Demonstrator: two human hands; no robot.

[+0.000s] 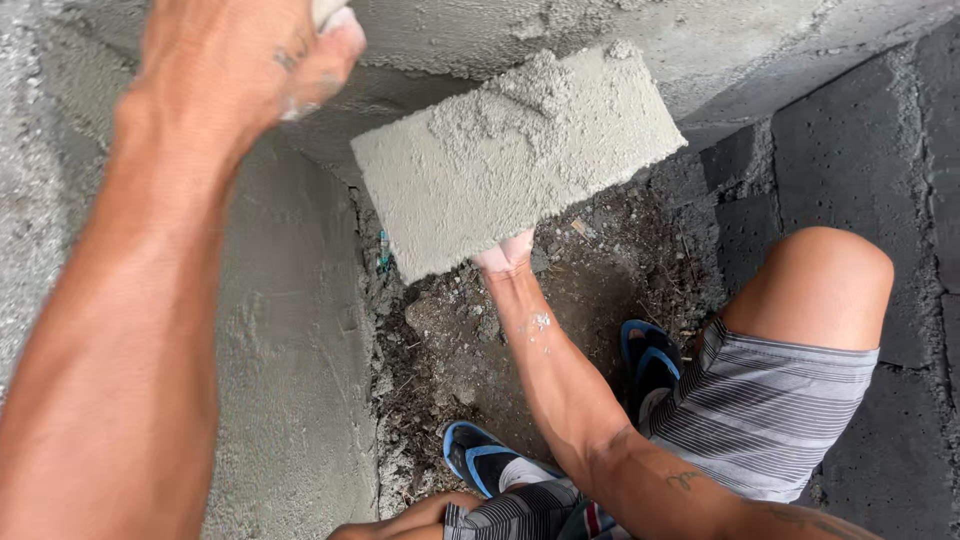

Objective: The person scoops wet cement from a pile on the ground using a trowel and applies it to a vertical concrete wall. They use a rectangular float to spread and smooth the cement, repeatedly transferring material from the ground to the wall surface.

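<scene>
- Fingers of right hand sit under the mortar board, mostly hidden; grip can't be confirmed.
- Board is tilted, loaded with wet mortar, close to the plastered wall.
- Left hand is closed on a pale handle, upper left of the board.
- Blue flip-flops are on the rubble below.

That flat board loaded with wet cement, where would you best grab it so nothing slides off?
Take the mortar board from beneath, at its near lower edge, as the right hand does. Its top face is heaped with wet mortar and it lies roughly flat, so any grip from above would land in the mortar, and tilting would likely spill it.
</scene>
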